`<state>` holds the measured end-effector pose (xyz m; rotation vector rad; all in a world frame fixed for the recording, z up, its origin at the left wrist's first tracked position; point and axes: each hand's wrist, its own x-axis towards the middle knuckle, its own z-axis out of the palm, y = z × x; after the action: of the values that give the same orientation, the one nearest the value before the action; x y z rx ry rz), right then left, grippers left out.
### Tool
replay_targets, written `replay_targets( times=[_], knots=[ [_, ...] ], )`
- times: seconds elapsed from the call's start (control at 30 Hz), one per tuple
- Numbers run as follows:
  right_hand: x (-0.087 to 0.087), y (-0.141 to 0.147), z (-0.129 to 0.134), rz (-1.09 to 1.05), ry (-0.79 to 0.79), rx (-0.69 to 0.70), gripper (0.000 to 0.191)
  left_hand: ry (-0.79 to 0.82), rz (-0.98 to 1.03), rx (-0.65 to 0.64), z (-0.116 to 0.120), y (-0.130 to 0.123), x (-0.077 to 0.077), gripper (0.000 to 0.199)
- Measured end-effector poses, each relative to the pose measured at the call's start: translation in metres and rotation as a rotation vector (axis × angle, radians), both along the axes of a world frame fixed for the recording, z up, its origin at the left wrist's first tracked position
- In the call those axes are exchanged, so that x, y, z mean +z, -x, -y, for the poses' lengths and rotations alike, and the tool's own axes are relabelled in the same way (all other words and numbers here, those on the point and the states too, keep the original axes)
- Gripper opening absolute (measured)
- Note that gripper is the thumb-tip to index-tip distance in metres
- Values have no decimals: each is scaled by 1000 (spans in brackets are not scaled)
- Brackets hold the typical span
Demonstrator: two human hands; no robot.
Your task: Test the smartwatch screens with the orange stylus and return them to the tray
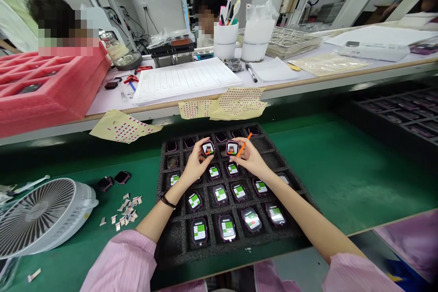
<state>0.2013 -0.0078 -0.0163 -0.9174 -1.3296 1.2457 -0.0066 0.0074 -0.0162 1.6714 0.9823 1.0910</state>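
Observation:
My left hand (196, 162) grips a smartwatch body (207, 148) by its edges, its lit screen facing me. In my right hand (251, 157) is a second smartwatch body (232, 148) with a similar picture on its screen. An orange stick (244, 145) is also held in the right hand, slanting up from the fingers. Both hands are above a black foam tray (171, 235) divided into compartments. Several watch bodies in it, such as one in the front row (227, 228), show green and white screens; those along the back row are dark.
A white fan (44, 219) stands at left, near small loose pieces (128, 212) and two dark watch bodies (122, 177). The raised shelf (287, 86) carries papers (186, 80), white cups (226, 40) and a pink foam tray (78, 86). Two people are beyond it.

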Motion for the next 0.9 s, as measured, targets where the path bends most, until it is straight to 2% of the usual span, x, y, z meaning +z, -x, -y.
replay_targets(
  times=[0.47, 0.9],
  knots=[
    [-8, -1, -2, 43, -18, 50, 50, -4, -1, 1, 1, 0, 2, 51],
    [-15, 0, -3, 123, -50, 43, 48, -33, -46, -6, 1, 3, 0, 49]
  ],
)
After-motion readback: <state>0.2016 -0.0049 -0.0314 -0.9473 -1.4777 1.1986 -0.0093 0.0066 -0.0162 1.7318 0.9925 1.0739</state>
